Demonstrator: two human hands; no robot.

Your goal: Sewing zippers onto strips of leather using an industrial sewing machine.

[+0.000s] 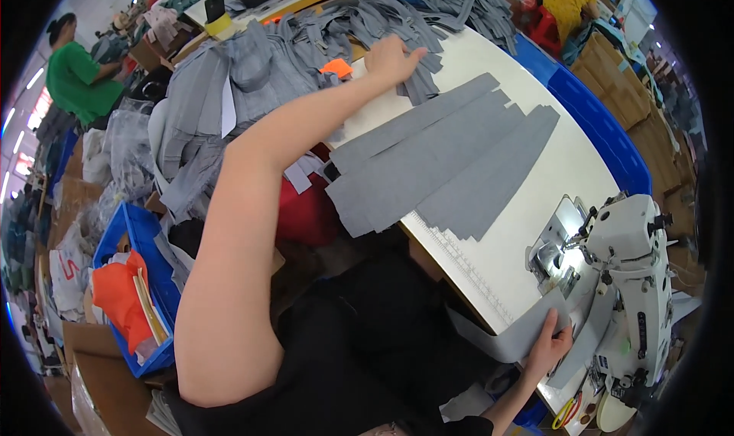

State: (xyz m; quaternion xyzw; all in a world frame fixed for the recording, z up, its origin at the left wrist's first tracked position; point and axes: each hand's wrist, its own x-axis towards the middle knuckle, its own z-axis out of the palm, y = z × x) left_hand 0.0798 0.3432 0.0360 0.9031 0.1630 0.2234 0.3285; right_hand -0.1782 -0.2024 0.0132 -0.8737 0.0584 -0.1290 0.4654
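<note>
My left hand point(391, 60) reaches to the far side of the white table point(577, 157), fingers curled onto loose grey strips point(414, 84) at the edge of a tangled pile. Flat grey cut panels point(428, 161) lie nearer, overlapping the table's front edge. At lower right my right hand point(552, 340) grips a bent grey strip point(497, 344) that hangs over that edge. A white sewing machine point(627, 248) stands just right of it, with another grey piece beside it and scissors point(566, 409) below.
A small orange piece point(336, 69) lies among grey bundles point(195, 122). A blue bin point(160, 298) with orange cloth stands at left. A blue trough point(615, 145) and cardboard point(604, 73) border the table's right. People in green point(80, 84) and yellow point(566, 8) are farther off.
</note>
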